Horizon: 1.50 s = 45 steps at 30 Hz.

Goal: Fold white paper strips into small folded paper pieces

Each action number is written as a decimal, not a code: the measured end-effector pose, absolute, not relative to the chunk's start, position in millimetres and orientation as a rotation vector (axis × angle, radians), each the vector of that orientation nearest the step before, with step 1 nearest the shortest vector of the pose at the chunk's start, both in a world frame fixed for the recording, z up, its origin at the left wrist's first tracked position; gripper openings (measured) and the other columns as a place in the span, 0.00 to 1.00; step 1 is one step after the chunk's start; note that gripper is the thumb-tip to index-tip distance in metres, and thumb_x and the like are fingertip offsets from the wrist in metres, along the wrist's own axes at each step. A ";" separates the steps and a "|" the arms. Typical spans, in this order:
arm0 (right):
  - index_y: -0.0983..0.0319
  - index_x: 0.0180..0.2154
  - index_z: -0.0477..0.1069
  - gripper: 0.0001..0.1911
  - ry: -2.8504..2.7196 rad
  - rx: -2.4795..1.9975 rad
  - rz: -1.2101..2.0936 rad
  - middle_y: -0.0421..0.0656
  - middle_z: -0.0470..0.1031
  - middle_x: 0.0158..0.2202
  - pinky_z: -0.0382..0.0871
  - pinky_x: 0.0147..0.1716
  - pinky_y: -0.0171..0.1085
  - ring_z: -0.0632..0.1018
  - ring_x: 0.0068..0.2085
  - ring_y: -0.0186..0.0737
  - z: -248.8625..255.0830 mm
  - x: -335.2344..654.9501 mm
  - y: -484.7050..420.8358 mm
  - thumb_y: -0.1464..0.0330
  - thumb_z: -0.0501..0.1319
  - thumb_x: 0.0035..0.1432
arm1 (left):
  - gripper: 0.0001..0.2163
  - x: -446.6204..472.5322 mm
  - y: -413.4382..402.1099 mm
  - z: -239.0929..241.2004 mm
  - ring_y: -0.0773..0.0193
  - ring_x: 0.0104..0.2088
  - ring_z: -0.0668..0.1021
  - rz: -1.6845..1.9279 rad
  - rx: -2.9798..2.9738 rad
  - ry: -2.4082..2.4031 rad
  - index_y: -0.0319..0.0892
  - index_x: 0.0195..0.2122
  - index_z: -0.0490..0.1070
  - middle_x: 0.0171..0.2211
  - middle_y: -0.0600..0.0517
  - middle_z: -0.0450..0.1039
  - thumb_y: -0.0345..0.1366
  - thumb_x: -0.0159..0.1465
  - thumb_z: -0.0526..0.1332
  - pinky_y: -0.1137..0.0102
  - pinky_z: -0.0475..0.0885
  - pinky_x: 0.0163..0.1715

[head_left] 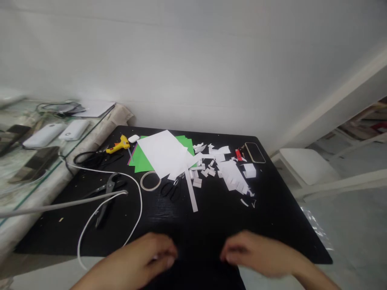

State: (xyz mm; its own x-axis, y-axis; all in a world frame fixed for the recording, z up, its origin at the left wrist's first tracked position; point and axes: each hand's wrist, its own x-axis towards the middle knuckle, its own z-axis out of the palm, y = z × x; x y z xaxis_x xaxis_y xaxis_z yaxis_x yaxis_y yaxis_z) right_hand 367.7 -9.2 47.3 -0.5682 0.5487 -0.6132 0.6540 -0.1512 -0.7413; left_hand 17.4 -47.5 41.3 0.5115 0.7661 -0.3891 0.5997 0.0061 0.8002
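My left hand (151, 255) hovers over the front edge of the black table, its fingers loosely curved with a gap beside the thumb. No object shows in it. Opposite it, my right hand (252, 253) is also loosely bent, slightly blurred, with nothing visible in it. Beyond both hands lie black-handled scissors (171, 190), a long white paper strip (191, 192) and a roll of tape (150, 181). White paper sheets (163, 151) rest on green sheets (142, 161). Small folded paper pieces (198, 177) and cut paper (231, 175) are scattered to the right.
A white cable (140, 201) loops across the table's left side, over pliers (110, 185). Behind are a yellow glue gun (121, 145) and a white case (133, 138). A red cutter (238, 155) and a phone (255, 153) lie at back right. A white chair (308, 167) stands beyond.
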 end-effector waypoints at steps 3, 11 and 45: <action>0.59 0.40 0.80 0.11 2.355 1.701 -1.820 0.43 0.81 0.34 0.73 0.35 0.38 0.80 0.34 0.42 56.8 324.5 35.7 0.61 0.60 0.65 | 0.14 39.5 -9.1 68.7 0.59 0.41 0.78 0.438 1.769 1.206 0.48 0.47 0.79 0.42 0.51 0.80 0.44 0.71 0.56 0.67 0.72 0.43; 0.61 0.43 0.66 0.15 2.797 2.221 -1.191 0.46 0.73 0.44 0.72 0.44 0.45 0.75 0.37 0.41 -25.4 245.4 78.4 0.64 0.67 0.56 | 0.12 61.2 46.0 55.5 0.65 0.29 0.72 0.690 1.836 1.146 0.41 0.36 0.78 0.28 0.53 0.76 0.42 0.70 0.58 0.69 0.64 0.32; 0.60 0.45 0.74 0.18 2.517 2.216 -2.665 0.45 0.79 0.40 0.76 0.45 0.45 0.80 0.43 0.46 -64.7 245.0 82.1 0.64 0.69 0.51 | 0.16 83.2 100.7 -32.4 0.63 0.23 0.73 1.119 1.493 1.369 0.42 0.32 0.71 0.25 0.54 0.73 0.49 0.69 0.57 0.70 0.65 0.24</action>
